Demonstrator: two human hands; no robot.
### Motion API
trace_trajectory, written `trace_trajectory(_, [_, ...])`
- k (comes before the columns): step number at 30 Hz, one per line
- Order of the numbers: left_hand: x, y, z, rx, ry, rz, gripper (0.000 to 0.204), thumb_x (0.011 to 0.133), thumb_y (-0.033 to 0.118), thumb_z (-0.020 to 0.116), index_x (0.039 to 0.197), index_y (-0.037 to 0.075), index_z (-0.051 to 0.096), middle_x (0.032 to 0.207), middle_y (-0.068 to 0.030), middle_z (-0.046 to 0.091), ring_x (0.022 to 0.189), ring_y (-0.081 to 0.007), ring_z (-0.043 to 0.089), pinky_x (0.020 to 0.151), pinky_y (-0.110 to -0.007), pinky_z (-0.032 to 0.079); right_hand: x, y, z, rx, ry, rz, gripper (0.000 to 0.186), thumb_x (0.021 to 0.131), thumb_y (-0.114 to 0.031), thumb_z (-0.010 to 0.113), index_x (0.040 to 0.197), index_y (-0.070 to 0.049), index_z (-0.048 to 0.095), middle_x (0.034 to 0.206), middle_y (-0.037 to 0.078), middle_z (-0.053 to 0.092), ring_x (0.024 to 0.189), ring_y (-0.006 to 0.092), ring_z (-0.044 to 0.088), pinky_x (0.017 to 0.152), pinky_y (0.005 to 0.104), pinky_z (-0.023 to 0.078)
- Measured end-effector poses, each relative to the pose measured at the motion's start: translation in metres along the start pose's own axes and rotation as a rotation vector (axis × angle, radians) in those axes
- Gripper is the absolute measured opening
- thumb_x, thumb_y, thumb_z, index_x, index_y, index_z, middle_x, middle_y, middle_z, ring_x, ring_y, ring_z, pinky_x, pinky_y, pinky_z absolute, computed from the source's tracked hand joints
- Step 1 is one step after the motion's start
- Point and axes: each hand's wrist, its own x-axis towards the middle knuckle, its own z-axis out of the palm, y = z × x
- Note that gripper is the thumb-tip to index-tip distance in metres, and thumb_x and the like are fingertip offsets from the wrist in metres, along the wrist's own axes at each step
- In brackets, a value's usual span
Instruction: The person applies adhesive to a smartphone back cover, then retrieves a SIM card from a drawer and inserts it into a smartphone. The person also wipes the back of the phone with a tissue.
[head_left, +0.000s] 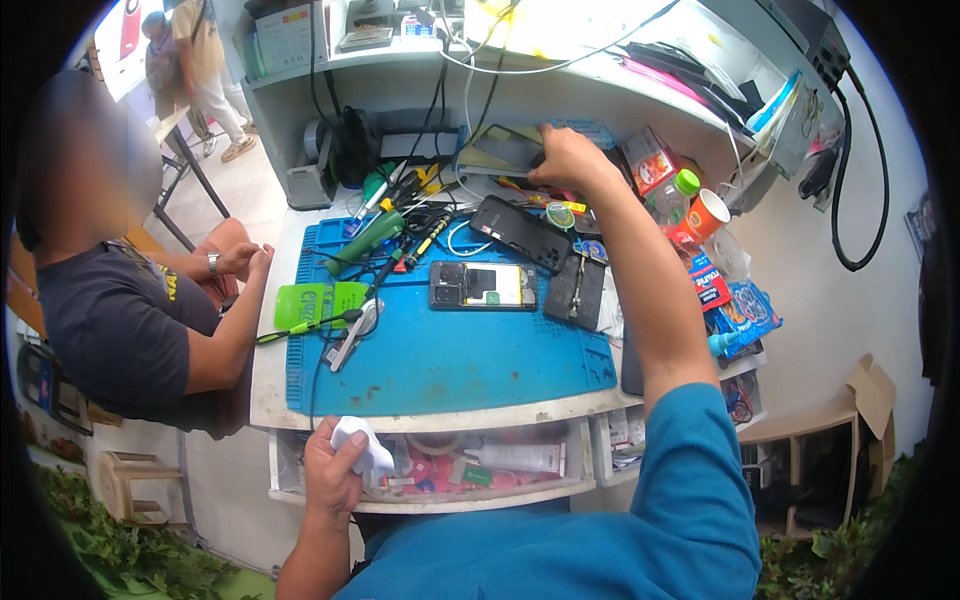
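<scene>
My left hand (334, 470) is closed on a crumpled white cloth (366, 446), above the half-open drawer. My right hand (572, 160) reaches to the back of the desk, its thumb and finger around the right end of a flat phone-sized panel (508, 148). On the blue work mat (450, 375) lies an opened phone (483, 286) with its inside parts showing. A black phone back cover (522, 233) sits slantwise behind it. To its right is another dark phone part (574, 288) with a thin metal tool on top.
Screwdrivers, cables and a green-handled tool (372, 240) crowd the mat's back left. A green card (320, 302) lies at the left edge. At right stand a green-capped bottle (672, 195), an orange cup (708, 212) and snack packets (742, 315). A person (130, 290) sits at left.
</scene>
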Motion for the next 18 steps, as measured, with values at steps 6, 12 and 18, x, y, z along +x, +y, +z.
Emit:
trace_trajectory(6, [0.001, -0.001, -0.002, 0.015, 0.009, -0.006, 0.019, 0.095, 0.01, 0.079, 0.107, 0.004, 0.065, 0.097, -0.0049, 0.071, 0.085, -0.0129, 0.068, 0.081, -0.03, 0.055, 0.026, 0.024, 0.036, -0.171, 0.091, -0.026, 0.06, 0.078, -0.029, 0.081, 0.125, 0.006, 0.064, 0.11, 0.029, 0.075, 0.108, 0.0416, 0.073, 0.098, 0.0473, 0.058])
trace_trajectory(12, [-0.001, 0.0, -0.002, -0.016, 0.019, 0.009, 0.02, 0.095, 0.01, 0.078, 0.107, 0.005, 0.064, 0.097, -0.0053, 0.071, 0.086, -0.0131, 0.067, 0.081, -0.03, 0.055, -0.042, -0.034, 0.026, 0.005, 0.034, -0.216, 0.029, 0.086, -0.023, 0.076, 0.109, -0.005, 0.077, 0.106, 0.021, 0.077, 0.104, 0.0396, 0.074, 0.097, 0.0466, 0.059])
trace_trajectory(18, [0.004, -0.003, -0.008, -0.009, -0.043, -0.009, 0.02, 0.095, 0.01, 0.078, 0.108, 0.004, 0.064, 0.097, -0.0052, 0.071, 0.086, -0.0131, 0.068, 0.081, -0.029, 0.055, -0.057, -0.04, 0.062, 0.17, -0.119, -0.213, 0.025, 0.087, -0.014, 0.076, 0.111, -0.006, 0.08, 0.104, 0.021, 0.078, 0.104, 0.0388, 0.074, 0.096, 0.047, 0.058])
